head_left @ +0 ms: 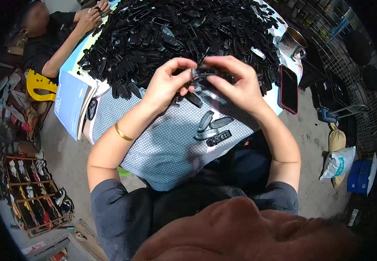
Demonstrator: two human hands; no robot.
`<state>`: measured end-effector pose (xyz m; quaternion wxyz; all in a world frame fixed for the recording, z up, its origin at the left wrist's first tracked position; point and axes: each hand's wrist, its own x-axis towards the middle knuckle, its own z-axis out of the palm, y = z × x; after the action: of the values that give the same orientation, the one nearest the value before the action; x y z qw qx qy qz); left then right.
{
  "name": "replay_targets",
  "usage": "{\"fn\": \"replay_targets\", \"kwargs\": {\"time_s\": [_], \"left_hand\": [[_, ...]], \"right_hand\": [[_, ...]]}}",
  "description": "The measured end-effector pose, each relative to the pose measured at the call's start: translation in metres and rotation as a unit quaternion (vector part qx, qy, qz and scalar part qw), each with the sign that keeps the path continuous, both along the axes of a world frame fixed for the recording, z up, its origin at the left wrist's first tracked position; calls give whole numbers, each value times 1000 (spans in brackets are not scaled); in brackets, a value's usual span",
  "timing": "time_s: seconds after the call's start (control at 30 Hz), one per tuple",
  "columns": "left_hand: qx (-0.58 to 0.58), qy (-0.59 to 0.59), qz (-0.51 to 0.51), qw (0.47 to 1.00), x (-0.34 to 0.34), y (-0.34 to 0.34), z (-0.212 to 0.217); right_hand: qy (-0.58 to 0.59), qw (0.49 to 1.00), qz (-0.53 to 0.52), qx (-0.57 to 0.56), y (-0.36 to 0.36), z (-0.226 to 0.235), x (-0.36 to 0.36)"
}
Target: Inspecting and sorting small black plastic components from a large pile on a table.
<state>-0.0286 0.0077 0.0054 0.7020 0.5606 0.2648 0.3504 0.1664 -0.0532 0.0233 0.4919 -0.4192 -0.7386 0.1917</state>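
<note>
Dotted grey-blue cloth covers the worktop (pixel 162 148), and above its middle both hands meet on a small black plastic part (pixel 209 72), a flat, elongated, glossy piece held level between them. The left hand (pixel 167 82) pinches its left end with thumb and fingertips; the right hand (pixel 237 82) curls over its right end, so both are clamped on the same piece. At 12 o'clock from the part spreads a large heap of black parts (pixel 175 35) of the same kind, reaching across the far half of the worktop. At 6 o'clock, on bare cloth, lie a few finished pieces (pixel 214 128), dark with pale grey edges. A red-cased phone (pixel 288 89) lies at 3 o'clock near the worktop edge, with a metal mug (pixel 293 42) at 2 o'clock. A blue booklet (pixel 72 102) hangs off the edge at 9 o'clock. At 10 o'clock another person's hands (pixel 93 11) rest by the heap.
</note>
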Motion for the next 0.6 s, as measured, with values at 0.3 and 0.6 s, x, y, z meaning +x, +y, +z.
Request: {"fn": "replay_targets", "kwargs": {"time_s": [0.3, 0.6], "left_hand": [[13, -25, -53, 998, -3, -5, 14], [166, 35, 56, 984, -2, -10, 8]], "right_hand": [[-4, 999, -53, 9, 2, -12, -6], [-13, 997, -59, 57, -7, -9, -14]]}}
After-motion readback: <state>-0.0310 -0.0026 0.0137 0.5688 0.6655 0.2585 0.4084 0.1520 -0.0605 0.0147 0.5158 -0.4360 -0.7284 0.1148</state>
